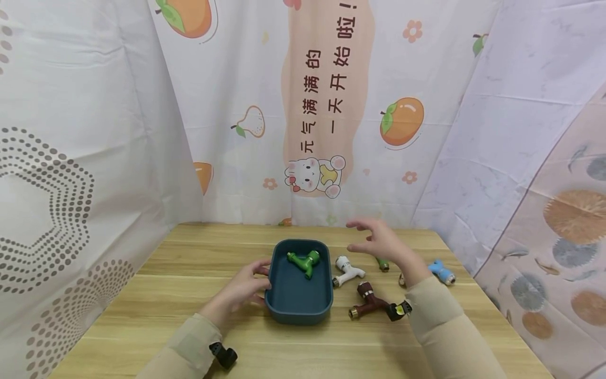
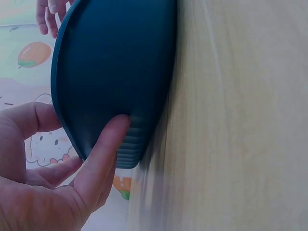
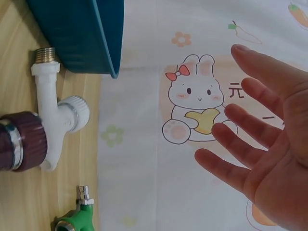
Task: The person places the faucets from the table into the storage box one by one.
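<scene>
Left hand: fingers apart, touching the bin just to its right; green tap inside. Right hand: empty, fingers and thumb apart, raised above the desk; white tap below it, leftward; dark red tap nearer the person.

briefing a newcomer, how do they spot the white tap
On the table sits a blue bin. The white tap lies just right of it, beyond the maroon tap. Its white body differs from that and the green tap farther right.
</scene>
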### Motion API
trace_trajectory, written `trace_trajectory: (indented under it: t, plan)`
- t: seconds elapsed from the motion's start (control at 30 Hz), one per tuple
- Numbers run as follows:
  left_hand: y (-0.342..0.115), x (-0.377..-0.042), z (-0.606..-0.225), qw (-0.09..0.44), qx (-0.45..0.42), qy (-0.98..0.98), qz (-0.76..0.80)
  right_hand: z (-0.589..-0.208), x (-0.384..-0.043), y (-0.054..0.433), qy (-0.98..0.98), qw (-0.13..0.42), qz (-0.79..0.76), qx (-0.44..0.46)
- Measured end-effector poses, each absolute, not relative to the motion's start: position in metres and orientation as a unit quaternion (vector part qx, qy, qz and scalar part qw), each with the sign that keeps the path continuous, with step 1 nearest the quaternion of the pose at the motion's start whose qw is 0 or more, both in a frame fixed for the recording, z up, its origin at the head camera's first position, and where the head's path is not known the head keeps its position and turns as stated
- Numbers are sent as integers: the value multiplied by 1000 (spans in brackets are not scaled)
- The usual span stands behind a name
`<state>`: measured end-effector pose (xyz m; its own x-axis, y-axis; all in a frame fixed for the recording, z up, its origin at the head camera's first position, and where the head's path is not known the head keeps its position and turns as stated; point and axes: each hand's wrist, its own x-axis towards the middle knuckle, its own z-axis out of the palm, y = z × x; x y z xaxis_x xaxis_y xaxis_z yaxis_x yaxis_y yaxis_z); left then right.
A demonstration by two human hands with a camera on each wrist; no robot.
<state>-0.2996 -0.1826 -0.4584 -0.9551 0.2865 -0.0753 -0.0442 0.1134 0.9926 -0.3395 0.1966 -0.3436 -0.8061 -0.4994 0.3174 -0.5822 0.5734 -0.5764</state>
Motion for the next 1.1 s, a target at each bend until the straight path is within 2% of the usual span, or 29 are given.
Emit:
trace_trajectory:
  t: [0.93, 1.1]
  plan:
    - [-184, -301, -459, 127, 86, 733, 662, -373, -330, 231, -903, 39, 286, 317]
    - [-184, -300, -459, 127, 84, 734, 661, -381, -327, 236, -905, 19, 287, 313]
